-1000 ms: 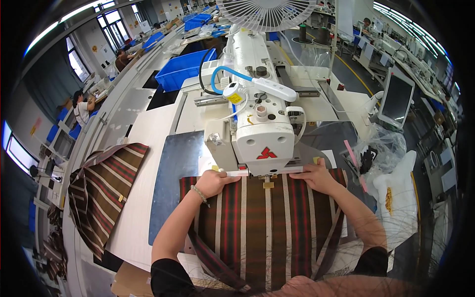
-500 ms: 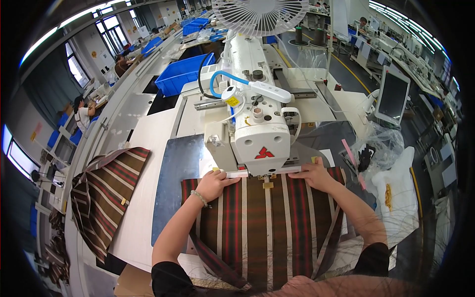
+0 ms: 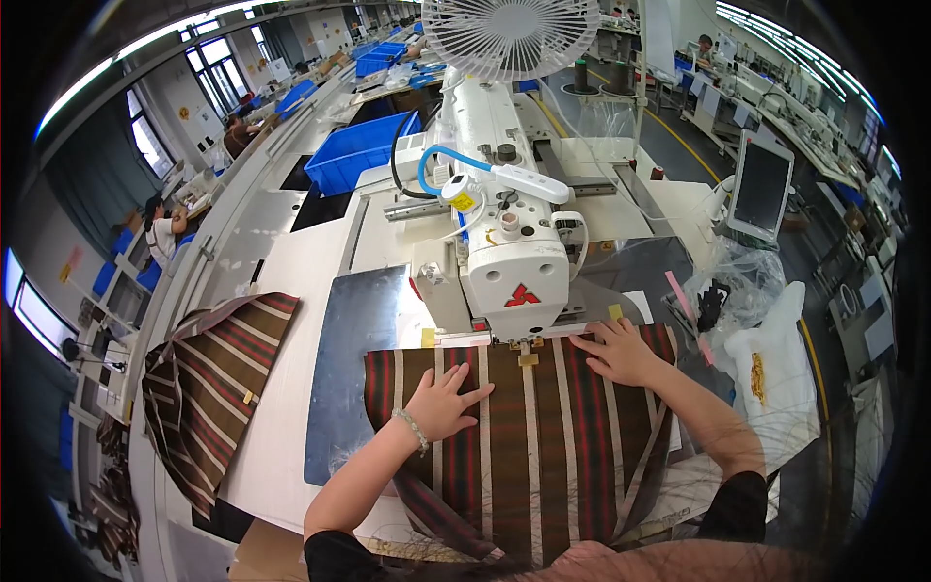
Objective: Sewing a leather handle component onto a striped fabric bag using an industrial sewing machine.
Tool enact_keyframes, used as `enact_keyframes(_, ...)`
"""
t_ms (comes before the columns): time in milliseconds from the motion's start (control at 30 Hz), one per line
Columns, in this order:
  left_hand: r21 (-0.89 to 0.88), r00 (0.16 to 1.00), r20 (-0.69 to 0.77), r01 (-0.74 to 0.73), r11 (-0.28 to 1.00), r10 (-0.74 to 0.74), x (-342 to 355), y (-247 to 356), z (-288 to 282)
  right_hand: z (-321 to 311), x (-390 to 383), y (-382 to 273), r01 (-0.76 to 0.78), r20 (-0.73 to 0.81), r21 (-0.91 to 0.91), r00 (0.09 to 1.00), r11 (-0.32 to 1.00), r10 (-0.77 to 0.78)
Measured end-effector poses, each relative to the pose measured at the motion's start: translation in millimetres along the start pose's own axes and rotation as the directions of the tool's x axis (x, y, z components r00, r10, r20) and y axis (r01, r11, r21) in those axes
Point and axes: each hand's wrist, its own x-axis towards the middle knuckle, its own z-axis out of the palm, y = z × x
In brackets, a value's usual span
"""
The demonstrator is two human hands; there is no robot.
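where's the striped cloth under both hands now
In the head view, the striped cloth lies at lower centre, its far edge by the white sewing machine, under the left hand and right hand.

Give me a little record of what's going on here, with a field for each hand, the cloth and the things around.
Left hand: fingers spread, over the left part of the cloth
Right hand: fingers spread, at the cloth's far edge
Cloth: brown, red and pale stripes, far edge by the machine's head
Machine: white sewing machine, straight ahead
Left side: second cloth, similarly striped
Behind, left: blue bin
Right side: dark screen
Top: white fan
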Motion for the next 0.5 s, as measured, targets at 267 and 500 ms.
enact_keyframes(267, -0.123, 0.992, 0.022, 0.128, 0.984, -0.127, -33.0, -1.3, 1.0, -62.4, -41.6, 8.4, -0.113, -0.175, -0.051, 0.979, 0.992, 0.103)
enact_keyframes(500, -0.247, 0.983, -0.002, 0.178, 0.953, -0.184, -66.8, 1.8, 2.7, -74.7, -128.3, 79.3, -0.617, -0.494, 0.143, 0.633, 0.774, 0.596)
